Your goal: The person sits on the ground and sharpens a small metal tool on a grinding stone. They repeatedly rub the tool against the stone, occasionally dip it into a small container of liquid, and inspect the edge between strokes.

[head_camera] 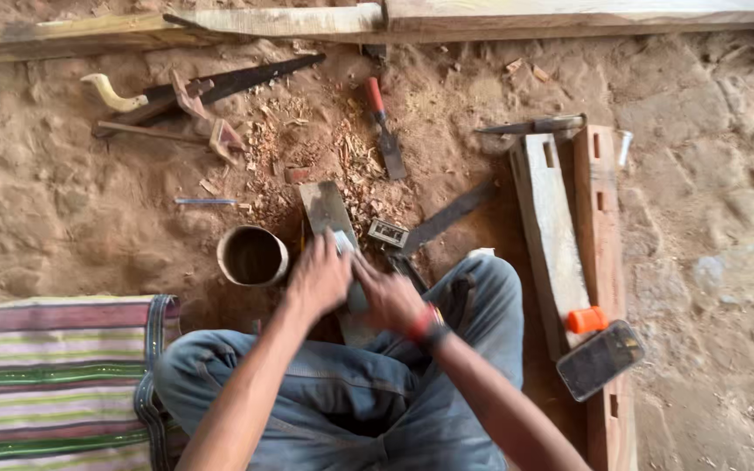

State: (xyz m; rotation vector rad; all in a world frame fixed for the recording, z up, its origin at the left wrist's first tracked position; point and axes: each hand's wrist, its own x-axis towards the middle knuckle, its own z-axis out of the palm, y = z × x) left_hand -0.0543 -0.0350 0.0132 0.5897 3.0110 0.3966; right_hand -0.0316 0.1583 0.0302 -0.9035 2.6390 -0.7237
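Both hands press down together on a small metal blade (343, 242) that lies on a flat grey sharpening stone (328, 209): the left hand (318, 277) closed over it, the right hand (387, 296) clamped just beside. The stone rests on the sandy ground (63, 209) before the person's crossed legs. A round tin cup (252, 256) stands just left of it, a red-handled chisel (383, 128) beyond, and a phone (599, 358) on planks (569, 218) at right.

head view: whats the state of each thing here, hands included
left hand: pressed on the grey flat sharpening stone, grip blurred
right hand: beside the left, on the same stone
round brown tin cup: upright, open
red-handled chisel: lying flat
dark-bladed handsaw: lying flat
black phone: screen dark
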